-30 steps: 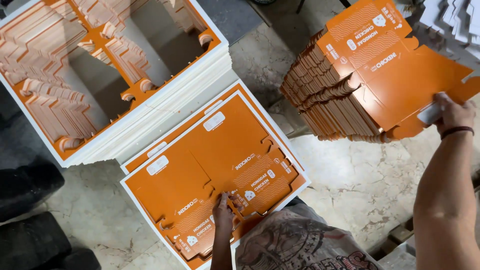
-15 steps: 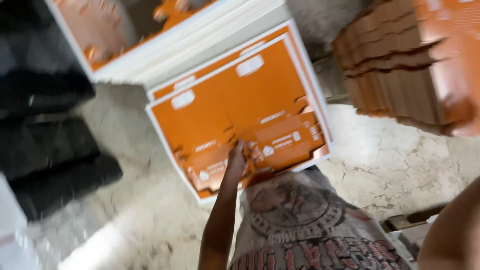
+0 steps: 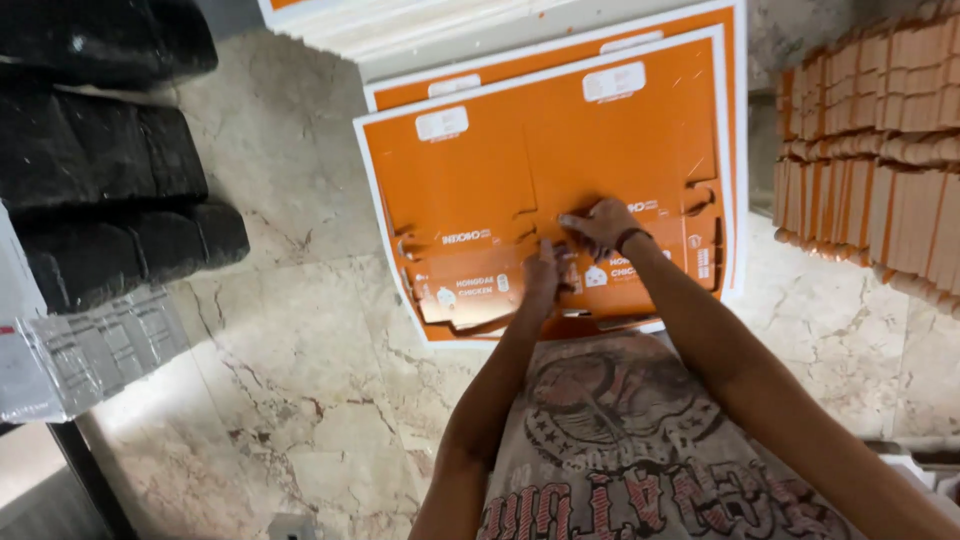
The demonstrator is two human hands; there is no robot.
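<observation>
A large orange die-cut cardboard sheet [image 3: 520,160] with a white border lies on top of a stack of like sheets on the floor in front of me. My left hand [image 3: 541,275] grips the edge of a punched panel [image 3: 470,290] near the sheet's front, and that panel curls up slightly. My right hand [image 3: 600,224] is just right of it. Its fingers are curled onto the sheet at a cut line, close to the left hand. Both forearms reach forward over my printed shirt.
A tall stack of punched-out orange box blanks [image 3: 880,170] stands at the right. Black bundles [image 3: 110,170] are piled at the left, with a clear plastic-wrapped pack [image 3: 90,350] below them. More white-edged sheets [image 3: 430,30] lie beyond. The floor [image 3: 300,380] is marble.
My right hand has left the stack of blanks at the right and come down onto the sheet beside my left hand. The view has swung left and closer to the sheet.
</observation>
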